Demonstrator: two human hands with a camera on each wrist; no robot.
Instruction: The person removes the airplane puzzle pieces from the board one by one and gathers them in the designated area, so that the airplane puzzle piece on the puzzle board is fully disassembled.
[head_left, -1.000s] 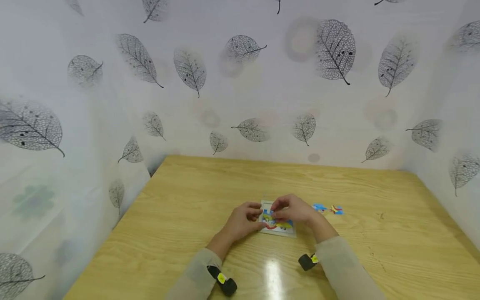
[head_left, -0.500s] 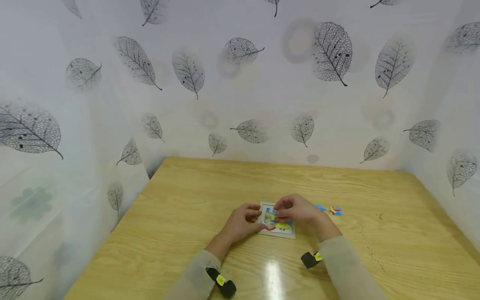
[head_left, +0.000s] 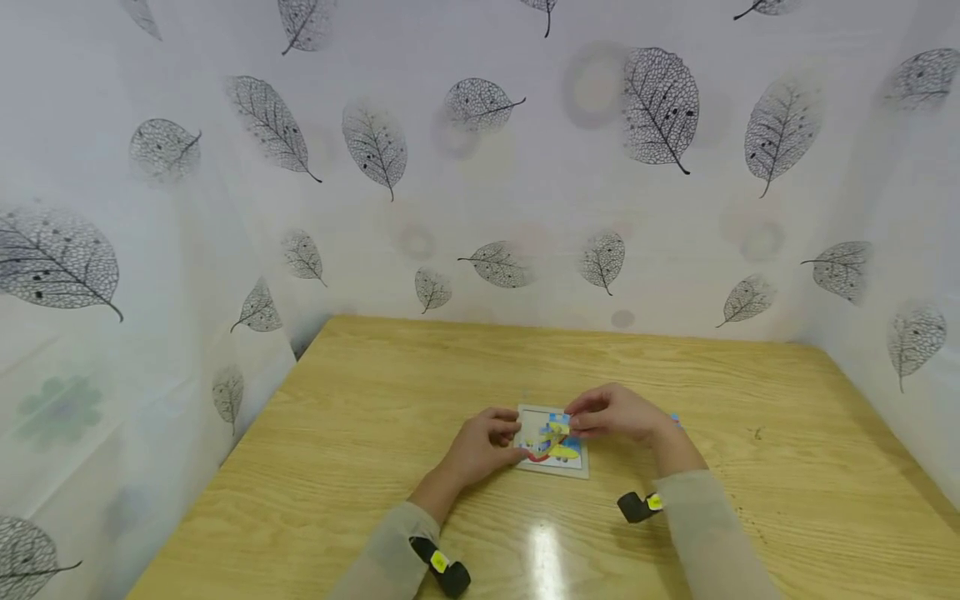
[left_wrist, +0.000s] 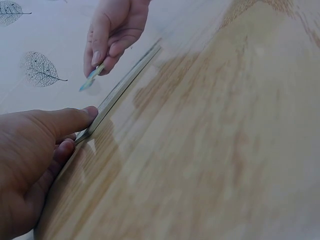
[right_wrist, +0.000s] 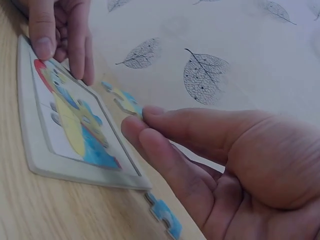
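A small jigsaw puzzle tray [head_left: 551,472] with a pale rim lies on the table, its lower part filled with a yellow, blue and red picture. My left hand [head_left: 480,446] holds the tray's left edge, the thumb on the rim, as the left wrist view also shows. Over the tray's upper right side, my right hand [head_left: 618,414] pinches a blue and yellow puzzle piece [right_wrist: 125,101] between thumb and fingertips. That piece [left_wrist: 91,77] is tilted and raised above the tray in the left wrist view. The tray's upper left area shows bare backing.
Beyond the tray's edge lies a loose blue puzzle piece [right_wrist: 167,217], mostly hidden by my right wrist in the head view. Wood-grain table [head_left: 375,375] surrounds the tray. A leaf-patterned curtain [head_left: 495,183] stands behind the table and along its sides.
My right hand has moved to the right with the puzzle piece, uncovering the tray's upper left area. Its wrist now covers most of the loose pieces. The left hand stays on the tray edge.
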